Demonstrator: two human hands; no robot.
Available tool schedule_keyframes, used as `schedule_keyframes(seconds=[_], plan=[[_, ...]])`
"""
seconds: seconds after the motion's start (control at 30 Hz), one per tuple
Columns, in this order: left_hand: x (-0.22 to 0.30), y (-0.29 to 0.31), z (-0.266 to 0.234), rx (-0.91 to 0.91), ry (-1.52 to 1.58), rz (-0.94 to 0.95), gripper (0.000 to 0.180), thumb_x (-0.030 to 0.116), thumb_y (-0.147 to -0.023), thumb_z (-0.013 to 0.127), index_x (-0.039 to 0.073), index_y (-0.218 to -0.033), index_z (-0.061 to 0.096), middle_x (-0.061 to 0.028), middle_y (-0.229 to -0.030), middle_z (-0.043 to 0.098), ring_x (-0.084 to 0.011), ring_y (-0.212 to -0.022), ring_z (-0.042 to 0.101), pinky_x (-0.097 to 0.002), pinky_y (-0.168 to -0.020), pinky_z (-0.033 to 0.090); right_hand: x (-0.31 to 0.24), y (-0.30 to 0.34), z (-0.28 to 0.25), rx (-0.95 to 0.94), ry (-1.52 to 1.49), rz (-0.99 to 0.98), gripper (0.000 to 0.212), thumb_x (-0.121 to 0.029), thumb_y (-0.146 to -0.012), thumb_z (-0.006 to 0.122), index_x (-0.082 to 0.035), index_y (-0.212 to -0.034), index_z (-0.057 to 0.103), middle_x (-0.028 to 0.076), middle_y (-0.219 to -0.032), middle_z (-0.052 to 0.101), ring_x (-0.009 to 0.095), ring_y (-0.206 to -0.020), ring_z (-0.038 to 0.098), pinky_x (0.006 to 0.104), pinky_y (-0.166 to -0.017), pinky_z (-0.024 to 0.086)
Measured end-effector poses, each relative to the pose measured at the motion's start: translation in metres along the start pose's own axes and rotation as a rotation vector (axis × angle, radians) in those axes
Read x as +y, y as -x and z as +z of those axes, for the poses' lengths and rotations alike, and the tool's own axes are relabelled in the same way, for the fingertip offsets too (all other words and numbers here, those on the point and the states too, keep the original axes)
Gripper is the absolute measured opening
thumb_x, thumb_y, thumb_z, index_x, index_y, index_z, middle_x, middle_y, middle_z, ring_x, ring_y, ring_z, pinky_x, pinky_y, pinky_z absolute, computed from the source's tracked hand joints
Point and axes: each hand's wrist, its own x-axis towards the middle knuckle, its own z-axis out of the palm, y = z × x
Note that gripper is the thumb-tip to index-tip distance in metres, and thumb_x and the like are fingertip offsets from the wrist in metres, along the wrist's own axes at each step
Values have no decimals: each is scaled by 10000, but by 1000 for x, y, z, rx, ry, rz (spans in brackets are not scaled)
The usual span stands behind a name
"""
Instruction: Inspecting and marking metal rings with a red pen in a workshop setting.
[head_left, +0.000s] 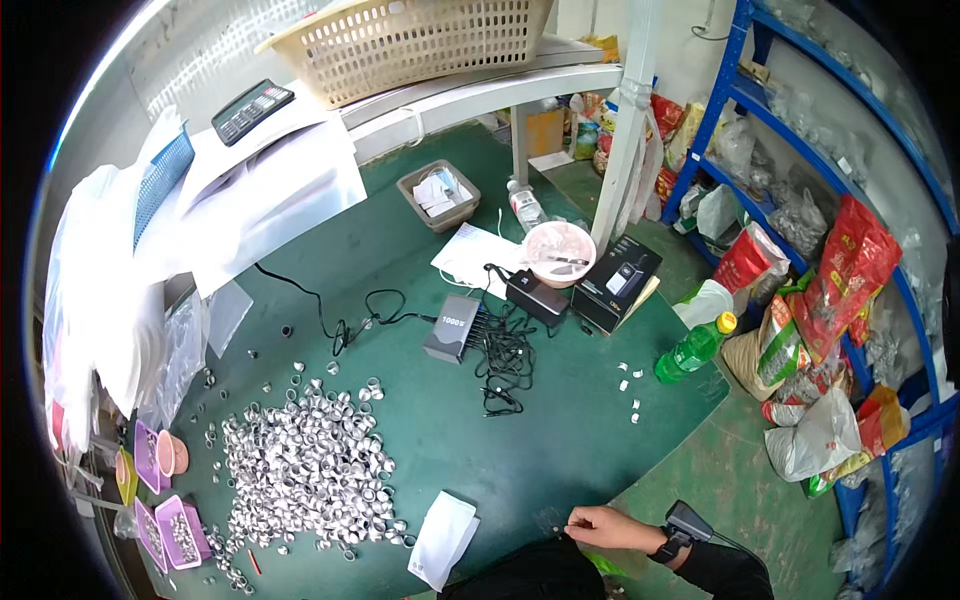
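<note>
At the lower edge of the frame, right of centre, the right hand (605, 525) lies low over the green-topped table (560, 420), its fingers (572, 528) drawn together and pointing toward the frame's left, pinched on or just above a few tiny specks on the table surface; whether anything is actually held between them is too small to tell. A black wrist-worn device (680, 530) sits on that forearm. The left hand is not in view, hidden or out of frame behind the dark mass at the bottom edge.

The nearest thing to the fingertips is a flat white plastic bag (443, 538), lying to their left with its long axis running from upper right to lower left. Further left again, in the lower left of the frame, spreads a broad heap of small shiny silver metal rings (305, 465), far too many to count, with stray ones scattered around its edge. The right hand is therefore the only hand near it, and the heap lies well apart to its left.

Counted things: three purple plastic trays (180, 535) at the far lower left, one pink cup (172, 452), one green drinks bottle (692, 350) at the right table edge, about six small white pieces (630, 385) beside it, one pink bowl (558, 252), one grey charger block (452, 328).
</note>
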Motion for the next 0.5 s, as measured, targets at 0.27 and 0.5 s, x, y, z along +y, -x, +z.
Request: schedule_keyframes(seconds=[0.27, 0.5], plan=[[-12, 21, 19, 0, 134, 30, 336, 74, -736, 606, -15, -1044, 507, -53, -926, 585, -97, -826, 516, -253, -709, 431, -1, -17, 5, -141, -46, 33, 218, -229, -797, 506, -11, -804, 494, 85, -643, 526, 175, -561, 487, 299, -524, 380], [10, 24, 18, 33, 44, -37, 291, 60, -712, 604, -27, -983, 542, -96, -864, 607, -124, -785, 548, -256, -702, 436, -1, -23, 2, -57, -55, 2, 211, -216, -789, 516, -6, -787, 493, 96, -653, 531, 184, -565, 494, 308, -524, 384]])
